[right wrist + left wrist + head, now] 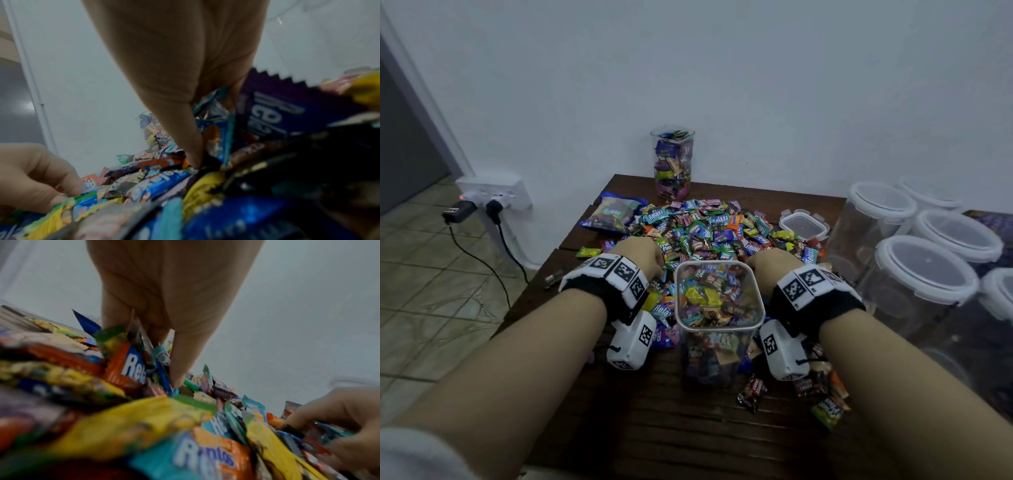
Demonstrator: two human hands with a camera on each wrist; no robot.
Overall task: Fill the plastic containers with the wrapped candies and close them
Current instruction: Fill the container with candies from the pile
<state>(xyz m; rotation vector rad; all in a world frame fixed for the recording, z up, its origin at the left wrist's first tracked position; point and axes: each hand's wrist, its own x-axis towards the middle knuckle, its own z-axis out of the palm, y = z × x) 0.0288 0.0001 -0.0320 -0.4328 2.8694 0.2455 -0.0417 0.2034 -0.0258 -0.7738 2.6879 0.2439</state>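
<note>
A clear square container stands open near the table's front, candies piled almost to its rim. Behind it spreads a big heap of wrapped candies. My left hand digs into the heap just left of the container; in the left wrist view its thumb and fingers pinch a bunch of wrappers. My right hand is in the heap just right of the container; in the right wrist view its thumb and fingers close on several candies. A second full container stands lidless at the back.
A loose square lid lies at the heap's right edge. Several empty lidded tubs crowd the right side. A blue candy bag lies back left. Stray candies sit on the dark wooden table. A wall socket is on the left.
</note>
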